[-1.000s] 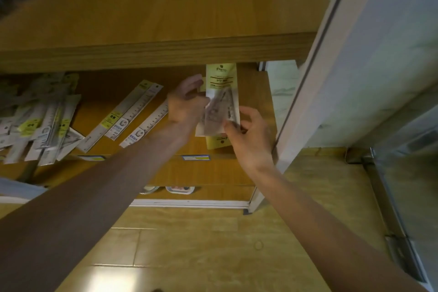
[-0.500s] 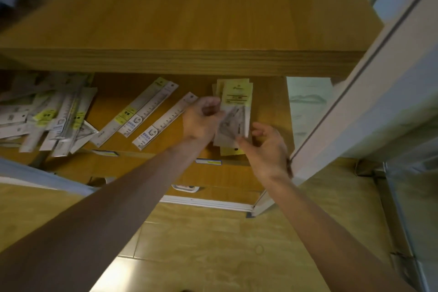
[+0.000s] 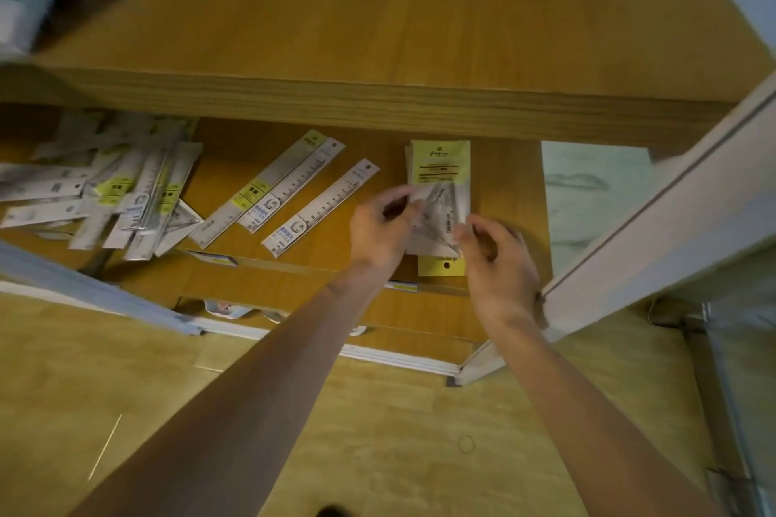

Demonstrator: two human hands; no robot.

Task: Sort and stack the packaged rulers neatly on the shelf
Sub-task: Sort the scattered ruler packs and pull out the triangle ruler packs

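A small stack of yellow-headed ruler packs (image 3: 440, 170) lies at the right end of the lower wooden shelf (image 3: 508, 197). My left hand (image 3: 380, 229) pinches the left edge of the top pack, a clear set-square pack (image 3: 441, 214). My right hand (image 3: 493, 260) has its curled fingertips at that pack's lower right corner. Two long packaged rulers (image 3: 277, 187) lie slanted in the middle of the shelf, with a third one (image 3: 321, 208) beside them. A loose heap of ruler packs (image 3: 126, 189) fills the left part.
The upper shelf board (image 3: 378, 34) overhangs the back of the lower shelf. A white frame post (image 3: 655, 214) runs diagonally just right of my right hand. Price tags (image 3: 218, 260) sit on the shelf's front edge. Below is a tiled floor (image 3: 399, 432).
The view has shifted right and closer. Both hands have lowered the set-square pack onto the yellow stack, and my right hand has slid to its lower right corner.
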